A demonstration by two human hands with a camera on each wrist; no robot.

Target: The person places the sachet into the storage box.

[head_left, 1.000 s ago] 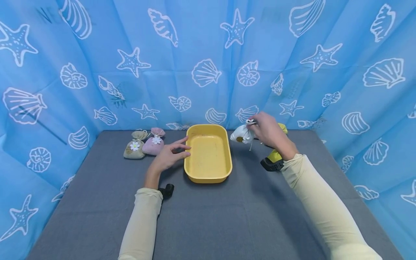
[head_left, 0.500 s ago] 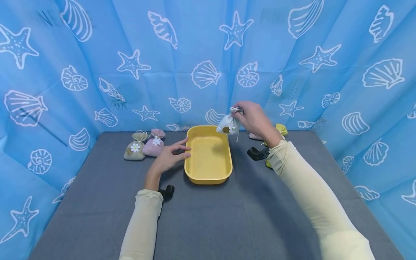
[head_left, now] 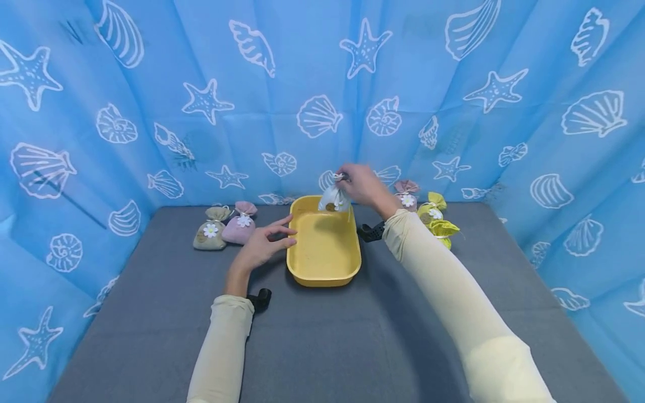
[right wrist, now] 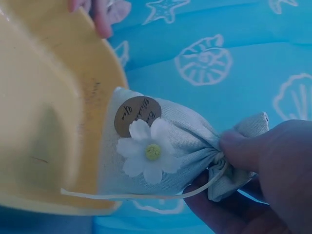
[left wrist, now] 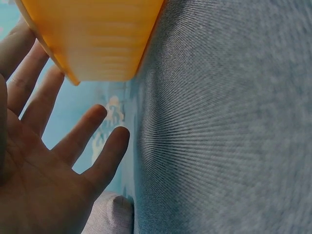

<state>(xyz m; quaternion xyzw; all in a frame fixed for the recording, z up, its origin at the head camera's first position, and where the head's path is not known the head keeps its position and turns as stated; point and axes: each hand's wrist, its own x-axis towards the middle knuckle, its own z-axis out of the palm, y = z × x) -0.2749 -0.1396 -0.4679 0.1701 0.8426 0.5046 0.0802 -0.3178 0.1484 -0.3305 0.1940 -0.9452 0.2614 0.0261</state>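
A white drawstring pouch [right wrist: 180,131] with a white flower and a round brown label hangs by its gathered neck from my right hand [head_left: 364,184], pinched between thumb and fingers. In the head view the pouch is over the far end of a yellow tray [head_left: 322,274]. My left hand [head_left: 262,243] is at the tray's left rim, fingers spread and fairly straight. The left wrist view shows those fingers [left wrist: 41,105] against the outer side of the tray, holding nothing else.
Left of the tray lie a beige pouch [head_left: 209,238] and a pink pouch [head_left: 238,229]. On the right are a dusty pink pouch [head_left: 407,196] and yellow-green pouches [head_left: 437,200], partly behind the right sleeve. A blue shell-print curtain [head_left: 322,67] encloses the grey table [head_left: 322,347].
My right hand has carried the white pouch leftward from the right side to above the tray, uncovering the pouches on the right. The left hand has stayed at the rim.
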